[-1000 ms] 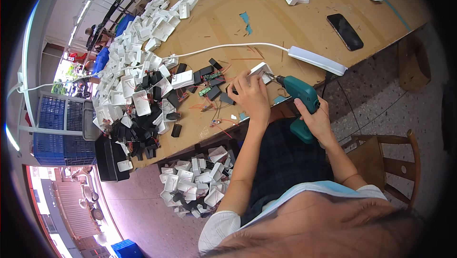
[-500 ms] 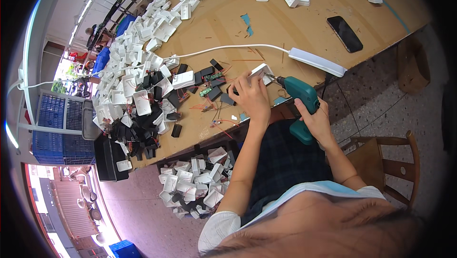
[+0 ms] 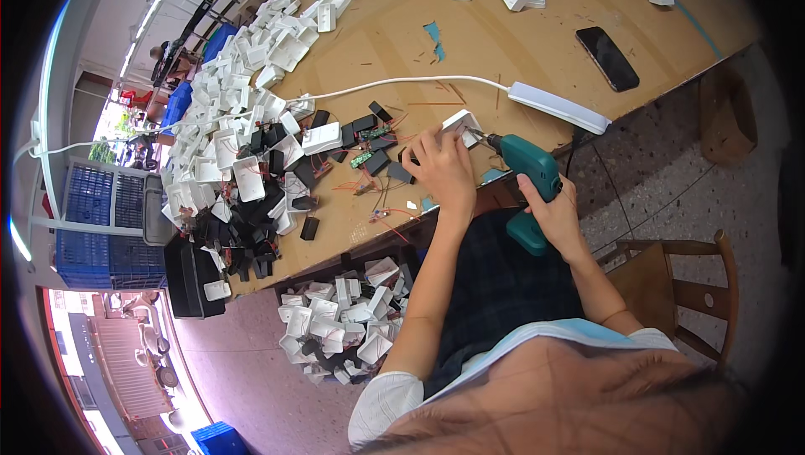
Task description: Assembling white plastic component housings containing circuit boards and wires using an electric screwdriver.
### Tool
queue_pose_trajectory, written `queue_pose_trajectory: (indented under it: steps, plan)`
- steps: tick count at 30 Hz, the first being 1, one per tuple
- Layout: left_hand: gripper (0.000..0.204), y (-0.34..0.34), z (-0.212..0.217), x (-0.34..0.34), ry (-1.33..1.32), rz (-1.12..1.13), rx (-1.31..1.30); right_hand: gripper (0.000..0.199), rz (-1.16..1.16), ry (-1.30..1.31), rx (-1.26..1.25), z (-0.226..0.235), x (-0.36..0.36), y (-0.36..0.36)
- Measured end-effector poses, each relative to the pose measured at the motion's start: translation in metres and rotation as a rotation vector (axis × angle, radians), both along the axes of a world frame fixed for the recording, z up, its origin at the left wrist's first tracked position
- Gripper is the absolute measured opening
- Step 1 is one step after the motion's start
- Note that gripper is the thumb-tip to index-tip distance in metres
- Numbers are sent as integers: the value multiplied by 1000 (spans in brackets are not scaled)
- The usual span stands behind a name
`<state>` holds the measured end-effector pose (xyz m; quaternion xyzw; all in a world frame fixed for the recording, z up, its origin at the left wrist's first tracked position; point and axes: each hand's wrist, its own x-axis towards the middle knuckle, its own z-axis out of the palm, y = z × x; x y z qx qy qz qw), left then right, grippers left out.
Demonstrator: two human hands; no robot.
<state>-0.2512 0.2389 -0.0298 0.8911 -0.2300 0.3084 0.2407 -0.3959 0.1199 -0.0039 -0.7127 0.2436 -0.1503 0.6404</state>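
Observation:
My right hand [image 3: 555, 213] is wrapped round the handle of a green cordless drill [image 3: 530, 160]. The drill lies tilted, its dark chuck and thin bit pointing left into a small open white plastic case [image 3: 458, 119]. With bent fingers my left hand [image 3: 442, 168] steadies that case near the table's front edge, covering part of it. What the bit tip touches inside is too small to make out. Just left of this hand lie black battery boxes [image 3: 377, 161], green circuit boards [image 3: 362, 160] and thin red wires.
A big heap of white cases [image 3: 277, 52] curves round the table's left and far sides. Behind the drill lies a white power strip [image 3: 558, 109], its cord crossing the cardboard tabletop [image 3: 520, 44]. A phone [image 3: 607, 59] rests rightward. Below stand a full crate [image 3: 344, 321] and a wooden chair [image 3: 654, 287].
Hardly anything differs. The drill's grip end has shifted very slightly left, while both hands keep their places on the drill and the white case.

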Motion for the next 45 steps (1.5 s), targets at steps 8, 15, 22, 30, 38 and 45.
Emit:
queue_pose_trajectory:
  steps: [8, 15, 22, 30, 38, 45]
  plan:
    - [12, 0, -2, 0, -3, 3, 1, 32, -22, -127, -123, -6, -1, 7]
    - [12, -1, -3, 1, -8, 5, 3, 32, -51, -244, -169, -20, 0, 12]
    - [13, 0, -3, 2, 1, -11, -12, 35, -65, -129, 149, -23, -1, 14]
    - [13, 0, -3, 1, 7, -9, -10, 35, -72, -164, 175, -18, -4, 17]
    - [10, 0, -5, 3, -15, -15, -9, 36, -120, -277, 202, -9, -42, 1]
    - [10, 1, -7, 6, -60, 7, 18, 30, -129, -311, 185, -5, -71, -9]
